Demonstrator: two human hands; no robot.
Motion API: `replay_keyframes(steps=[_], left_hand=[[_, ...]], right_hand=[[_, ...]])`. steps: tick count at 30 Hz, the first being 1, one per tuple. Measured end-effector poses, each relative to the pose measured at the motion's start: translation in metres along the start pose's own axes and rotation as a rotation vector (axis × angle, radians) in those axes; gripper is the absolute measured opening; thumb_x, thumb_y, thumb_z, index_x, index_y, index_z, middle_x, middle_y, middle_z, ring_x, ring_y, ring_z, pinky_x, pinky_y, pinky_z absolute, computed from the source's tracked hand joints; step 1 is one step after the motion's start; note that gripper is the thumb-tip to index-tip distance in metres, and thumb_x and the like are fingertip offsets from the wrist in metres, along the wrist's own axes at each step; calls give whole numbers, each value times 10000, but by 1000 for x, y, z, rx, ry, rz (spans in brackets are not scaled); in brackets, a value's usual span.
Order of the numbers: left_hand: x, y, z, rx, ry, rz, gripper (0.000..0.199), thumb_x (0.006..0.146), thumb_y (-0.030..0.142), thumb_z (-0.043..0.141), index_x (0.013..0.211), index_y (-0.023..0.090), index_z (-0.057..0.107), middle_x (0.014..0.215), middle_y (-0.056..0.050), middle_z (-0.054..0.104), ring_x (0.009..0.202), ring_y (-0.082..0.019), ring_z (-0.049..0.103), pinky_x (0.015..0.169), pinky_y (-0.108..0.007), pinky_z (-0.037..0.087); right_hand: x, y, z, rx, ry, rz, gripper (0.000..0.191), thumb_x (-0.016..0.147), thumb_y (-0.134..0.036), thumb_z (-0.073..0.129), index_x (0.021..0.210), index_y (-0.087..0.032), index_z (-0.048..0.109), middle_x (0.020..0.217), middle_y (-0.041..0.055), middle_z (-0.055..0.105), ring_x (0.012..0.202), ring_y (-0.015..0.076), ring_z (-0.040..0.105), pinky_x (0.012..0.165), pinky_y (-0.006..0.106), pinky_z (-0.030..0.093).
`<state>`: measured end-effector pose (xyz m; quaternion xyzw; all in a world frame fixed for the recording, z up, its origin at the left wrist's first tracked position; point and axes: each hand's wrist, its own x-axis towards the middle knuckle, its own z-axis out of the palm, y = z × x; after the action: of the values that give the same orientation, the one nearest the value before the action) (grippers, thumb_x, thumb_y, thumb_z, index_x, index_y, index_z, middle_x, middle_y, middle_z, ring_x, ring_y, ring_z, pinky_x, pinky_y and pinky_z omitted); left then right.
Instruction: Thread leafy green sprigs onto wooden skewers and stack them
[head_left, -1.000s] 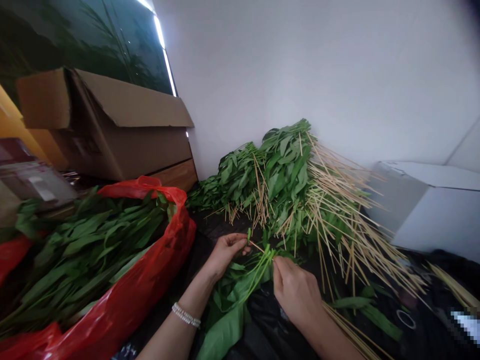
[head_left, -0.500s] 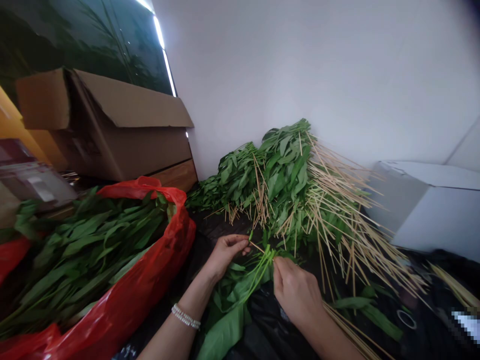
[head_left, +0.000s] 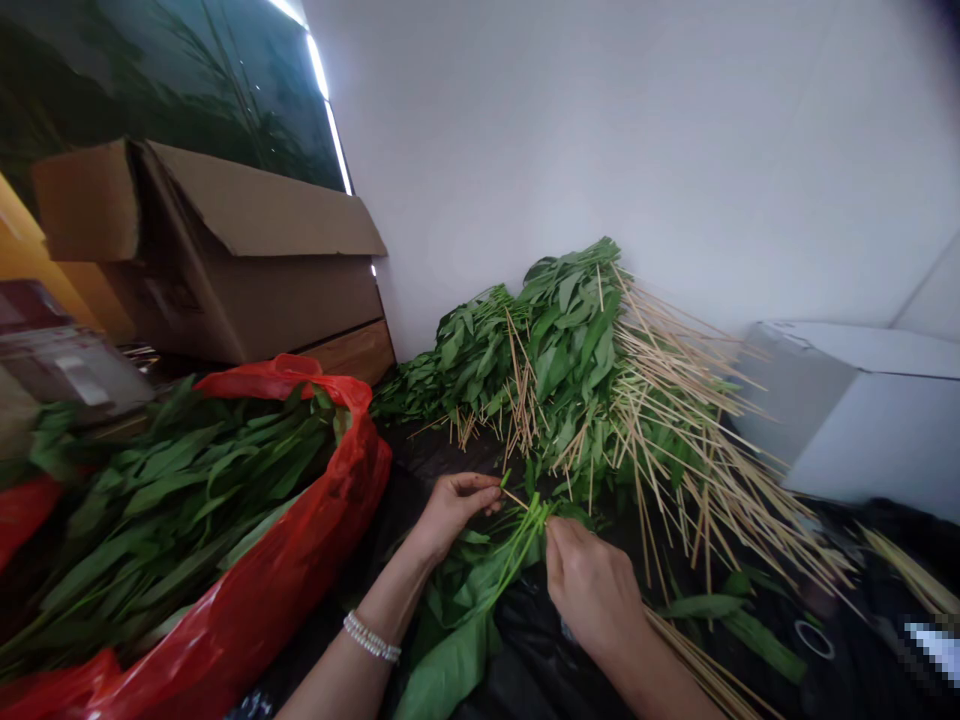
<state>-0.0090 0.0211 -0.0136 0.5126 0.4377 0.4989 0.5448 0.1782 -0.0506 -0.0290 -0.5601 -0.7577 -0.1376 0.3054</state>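
Thumb and fingers of my left hand (head_left: pixel 463 508) pinch a short green stem end (head_left: pixel 505 480) at the tip of a thin wooden skewer (head_left: pixel 516 498). My right hand (head_left: pixel 596 572) is closed on the skewer's other part, which is mostly hidden behind its fingers. Between the hands, several green leaf stems (head_left: pixel 531 520) are bunched on the skewer. Their broad leaves (head_left: pixel 450 655) hang down toward me over black plastic sheeting (head_left: pixel 525 640). A beaded bracelet (head_left: pixel 371 638) circles my left wrist.
A red plastic bag (head_left: pixel 360 470) full of leafy stems (head_left: pixel 172 500) lies at left. Skewered leaf bunches (head_left: pixel 570 320) are heaped by the wall, their sticks (head_left: pixel 697 430) pointing right. A cardboard box (head_left: pixel 285 290) stands back left, a white box (head_left: pixel 877 420) at right. Loose skewers (head_left: pixel 690 660) lie beneath my right forearm.
My left hand has shifted very slightly to the right with the stem end at the skewer's tip. My right hand has barely moved.
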Motion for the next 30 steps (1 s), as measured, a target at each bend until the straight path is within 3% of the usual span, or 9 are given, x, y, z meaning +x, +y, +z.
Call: replay_keyframes(steps=[4,13,21,23,26,28,30], left_hand=[[-1,2,-1,-61,-9,-47,435,584,374,864,926,140,733,717,-35,717,635,-115,637,609,-203,486],[-3,6,-5,-88,-86,-219,360,539,369,888,749,127,723,669,-28,696,556,-77,579,534,-172,433],[-7,1,0,13,-309,-141,303,631,379,838,766,125,742,651,-29,691,579,-95,584,608,-195,456],[-3,3,-7,63,-232,-68,394,673,481,784,826,121,743,731,-63,719,632,-126,615,627,-215,466],[7,6,-26,318,90,67,571,826,626,526,917,99,723,833,-113,736,674,-167,643,602,-239,465],[13,7,-40,583,275,127,569,883,587,420,908,98,710,842,-116,735,716,-194,655,618,-259,465],[15,6,-53,787,338,153,439,873,501,475,875,126,704,859,-97,734,790,-214,658,679,-274,460]], right_hand=[[0,0,1,26,18,4,238,928,-116,389,828,-203,586,705,3,644,586,139,631,522,262,318],[-1,-2,1,76,36,-29,256,943,-119,364,865,-193,596,723,17,656,618,139,632,555,250,342],[-2,-6,2,107,32,-69,265,917,-79,367,869,-196,600,705,8,646,612,147,635,568,262,340],[-2,-6,2,110,48,-66,263,928,-94,362,851,-196,592,701,6,641,607,141,630,561,262,328],[-2,-4,3,104,56,-49,268,940,-125,359,793,-203,569,677,-3,622,579,133,613,543,270,304],[-3,-3,3,96,53,-43,272,942,-140,362,762,-207,555,659,-9,608,554,130,600,534,277,290],[-3,-3,3,94,55,-45,276,943,-150,360,752,-209,551,651,-12,600,542,127,594,529,281,282]])
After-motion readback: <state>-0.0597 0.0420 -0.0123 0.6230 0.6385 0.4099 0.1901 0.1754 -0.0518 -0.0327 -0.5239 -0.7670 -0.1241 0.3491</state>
